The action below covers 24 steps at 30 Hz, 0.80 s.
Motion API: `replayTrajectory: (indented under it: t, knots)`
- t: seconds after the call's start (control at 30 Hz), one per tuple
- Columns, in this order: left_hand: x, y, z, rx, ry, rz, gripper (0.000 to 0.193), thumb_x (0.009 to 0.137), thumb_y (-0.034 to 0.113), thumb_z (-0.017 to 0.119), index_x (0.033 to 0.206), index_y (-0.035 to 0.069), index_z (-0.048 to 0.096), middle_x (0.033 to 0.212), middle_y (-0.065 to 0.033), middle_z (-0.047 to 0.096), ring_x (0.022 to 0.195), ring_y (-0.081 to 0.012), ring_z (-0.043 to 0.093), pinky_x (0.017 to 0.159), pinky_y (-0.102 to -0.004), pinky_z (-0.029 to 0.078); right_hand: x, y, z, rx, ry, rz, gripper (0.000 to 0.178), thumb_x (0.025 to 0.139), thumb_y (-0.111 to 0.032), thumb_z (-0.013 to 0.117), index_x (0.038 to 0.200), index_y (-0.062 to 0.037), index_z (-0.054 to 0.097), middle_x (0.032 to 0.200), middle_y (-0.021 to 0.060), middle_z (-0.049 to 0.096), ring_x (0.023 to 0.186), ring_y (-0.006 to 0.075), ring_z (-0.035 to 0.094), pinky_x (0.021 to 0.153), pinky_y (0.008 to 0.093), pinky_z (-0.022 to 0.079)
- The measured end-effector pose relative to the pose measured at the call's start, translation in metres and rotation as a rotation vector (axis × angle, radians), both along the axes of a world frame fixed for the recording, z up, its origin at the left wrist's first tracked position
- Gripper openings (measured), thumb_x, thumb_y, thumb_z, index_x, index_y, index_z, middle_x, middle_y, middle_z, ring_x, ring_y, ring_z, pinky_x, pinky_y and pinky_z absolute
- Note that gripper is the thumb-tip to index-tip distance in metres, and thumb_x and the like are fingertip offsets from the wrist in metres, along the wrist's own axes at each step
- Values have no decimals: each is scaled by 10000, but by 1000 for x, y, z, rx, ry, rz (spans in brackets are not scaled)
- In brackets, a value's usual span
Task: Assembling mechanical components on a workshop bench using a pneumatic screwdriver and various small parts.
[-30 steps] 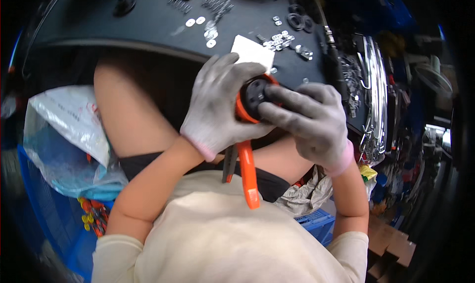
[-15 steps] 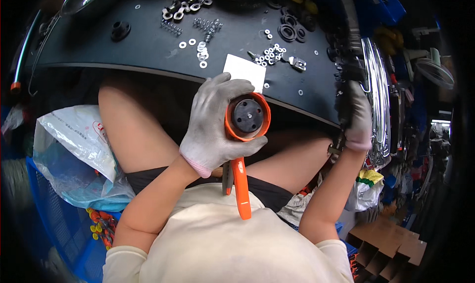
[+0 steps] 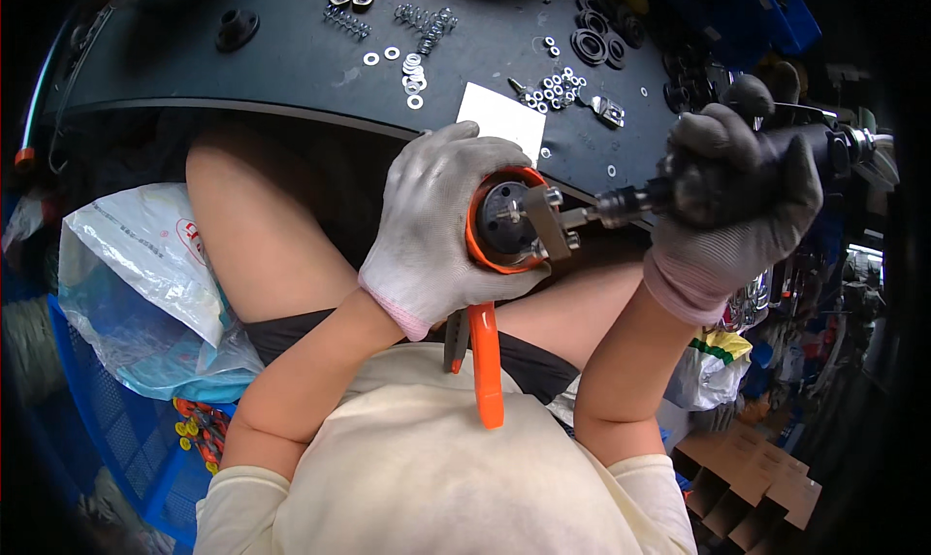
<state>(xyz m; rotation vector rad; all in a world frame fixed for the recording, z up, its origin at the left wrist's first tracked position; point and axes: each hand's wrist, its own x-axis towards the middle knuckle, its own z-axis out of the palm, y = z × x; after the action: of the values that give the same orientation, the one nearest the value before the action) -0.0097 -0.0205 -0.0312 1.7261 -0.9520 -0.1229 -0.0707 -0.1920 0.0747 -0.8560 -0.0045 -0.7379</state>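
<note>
half a second ago the right hand (image 3: 727, 215) was a blur well off to the right of the white card (image 3: 499, 114); now it is back nearer the card, to the right of it and lower, with a black driver (image 3: 635, 204) in its fist. the left hand (image 3: 427, 215) has stayed about where it was, just below the card, holding the orange tool (image 3: 488, 361).

from where i stand, the left fingers are curled round the tool's ring on the side toward the card, thumb along the opposite side, and the handle hangs away from the card toward the person's lap. the right fingers are closed about the driver's body. its metal end piece (image 3: 548, 223), with short pins, sits over the ring's right rim, below the card, facing the black disc (image 3: 502, 215) inside; whether it touches the disc i can't tell.

the table edge (image 3: 364, 118) runs left from the card's lower part, over the thighs. washers (image 3: 413, 70) lie left of the card and small nuts (image 3: 558, 89) just right of it. there's open tabletop farther left of the card, past the washers.
</note>
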Motion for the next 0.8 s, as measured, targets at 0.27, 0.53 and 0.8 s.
replayTrajectory:
  t: [0.27,0.53,0.8]
  knots:
    - [-2,-1,-2,31,-71,17,765,475,249,859,1160,129,542,1180,-123,533,1194,-353,447,1023,-441,332,-2,3,10,-101,106,171,417,906,-283,527,1224,-41,409,1004,120,450,699,145,490,613,294,450]
    - [-3,-1,-7,8,-81,55,765,481,277,864,1160,129,545,1172,-127,535,1170,-351,465,1012,-450,341,5,17,8,-388,71,39,378,963,-338,476,1238,-82,441,1104,152,518,862,221,583,552,295,480]
    - [-5,-3,-10,-34,-75,72,761,484,285,869,1155,138,542,1171,-128,537,1143,-344,486,1013,-441,347,14,3,11,-562,18,176,326,994,-230,437,1275,-71,474,1170,202,555,1002,323,614,702,387,563]
